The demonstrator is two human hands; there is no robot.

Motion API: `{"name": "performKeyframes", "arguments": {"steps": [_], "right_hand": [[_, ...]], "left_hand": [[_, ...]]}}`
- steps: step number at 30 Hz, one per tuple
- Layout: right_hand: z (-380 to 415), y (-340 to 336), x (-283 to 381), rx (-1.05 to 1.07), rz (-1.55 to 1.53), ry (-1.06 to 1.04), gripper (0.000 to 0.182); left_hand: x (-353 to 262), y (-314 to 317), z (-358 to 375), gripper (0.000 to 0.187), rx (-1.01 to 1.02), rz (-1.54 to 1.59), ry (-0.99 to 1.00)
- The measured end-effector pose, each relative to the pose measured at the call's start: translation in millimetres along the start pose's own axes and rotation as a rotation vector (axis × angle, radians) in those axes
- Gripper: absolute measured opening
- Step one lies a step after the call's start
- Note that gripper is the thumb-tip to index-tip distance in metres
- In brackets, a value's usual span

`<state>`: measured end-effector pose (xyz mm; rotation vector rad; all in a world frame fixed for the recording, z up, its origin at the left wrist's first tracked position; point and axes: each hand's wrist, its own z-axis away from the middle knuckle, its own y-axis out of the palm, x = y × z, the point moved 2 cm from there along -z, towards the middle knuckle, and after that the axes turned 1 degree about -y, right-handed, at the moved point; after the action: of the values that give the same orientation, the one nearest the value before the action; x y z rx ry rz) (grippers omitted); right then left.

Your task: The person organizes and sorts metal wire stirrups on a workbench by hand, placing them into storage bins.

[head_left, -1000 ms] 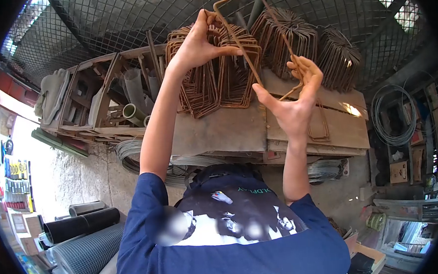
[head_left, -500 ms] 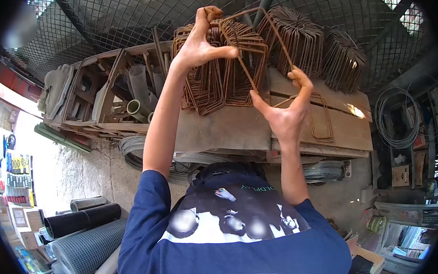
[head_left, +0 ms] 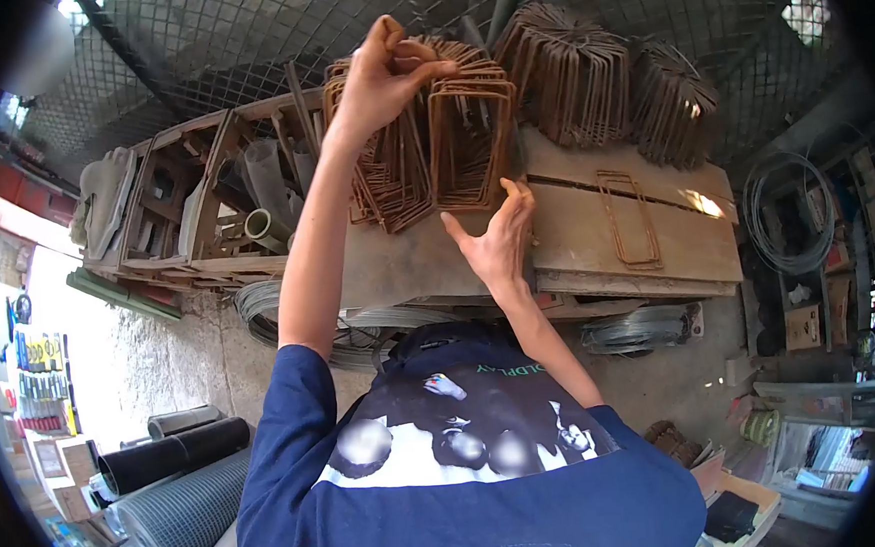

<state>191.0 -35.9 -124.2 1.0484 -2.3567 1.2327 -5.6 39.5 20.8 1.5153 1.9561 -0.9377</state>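
My left hand (head_left: 386, 81) is raised at the top of a stack of rusty rectangular wire frames (head_left: 470, 141). Its fingers are curled and the thumb reaches over the stack's upper edge; what they grip, if anything, is hidden. Just below the same stack, my right hand (head_left: 496, 242) has its thumb and fingers spread, with nothing between them. Another stack of frames (head_left: 387, 181) leans against it on the left. A narrow wire frame (head_left: 630, 220) lies flat on the wooden board to the right.
Two more stacks of bent wire, a large one (head_left: 571, 75) and a smaller one (head_left: 675, 104), stand behind the board (head_left: 575, 235). Wooden crates (head_left: 177, 194) are at the left. Wire coils (head_left: 629, 330) lie under the bench, and mesh rolls (head_left: 186, 504) are at lower left.
The wire frame held up between both hands is now down at the front of the stack. My right hand has moved left and let go; my left thumb has closed toward its fingers.
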Motion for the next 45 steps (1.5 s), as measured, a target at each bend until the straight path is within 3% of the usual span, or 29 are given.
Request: {"name": "performKeyframes", "arguments": {"steps": [3,6,10,11,12,14,19,25,30,34,40,42,43,45], "right_hand": [[-7.4,-20.1,-20.3,-0.044,-0.065,0.021,0.08],[-25.0,-55.3,-76.9,-0.081,0.069,0.152,0.08],[-39.1,-115.1,-156.9,0.158,0.498,0.525,0.094],[-35.2,-122.6,-181.4,0.202,0.595,0.499,0.105],[-31.9,-129.4,-196.9,0.198,0.602,0.504,0.105],[-26.3,-134.7,-216.4,0.384,0.39,0.597,0.11],[-19.5,-141.4,-227.5,0.371,0.476,0.675,0.107],[-24.2,-147.2,-209.1,0.321,0.457,0.606,0.098],[-26.4,-154.1,-193.2,0.192,0.228,0.555,0.099],[-21.0,-149.9,-191.1,0.245,0.211,0.623,0.098],[-19.4,-148.8,-177.3,0.068,0.199,0.516,0.099],[-26.5,-155.2,-167.8,-0.006,-0.171,0.624,0.093],[-31.0,-158.5,-164.4,-0.01,-0.169,0.628,0.093],[-40.1,-158.9,-155.1,0.064,-0.835,0.694,0.087]], "left_hand": [[-3.3,0.0,0.5,0.039,-0.017,-0.011,0.024],[-2.4,1.3,1.2,0.041,0.006,0.11,0.003],[3.5,1.4,0.1,0.043,0.005,0.071,0.0],[0.4,3.9,-0.3,0.043,0.002,0.107,-0.009],[1.1,5.7,-1.3,0.043,0.006,0.115,-0.008],[3.8,5.5,-2.9,0.044,0.008,0.113,0.001],[2.1,7.9,-3.0,0.043,0.016,0.172,-0.031],[4.6,6.3,-4.8,0.043,0.037,0.136,-0.027],[5.9,3.9,-6.1,0.044,0.054,0.093,-0.021],[2.8,3.0,-5.0,0.045,0.073,0.051,-0.001],[3.4,2.6,-4.4,0.046,0.073,0.049,-0.006],[0.1,4.7,-5.4,0.046,0.076,0.039,-0.004],[-3.5,6.0,-5.2,0.046,0.076,0.037,-0.018],[-6.0,10.3,-5.4,0.046,0.08,0.036,-0.032]]}}
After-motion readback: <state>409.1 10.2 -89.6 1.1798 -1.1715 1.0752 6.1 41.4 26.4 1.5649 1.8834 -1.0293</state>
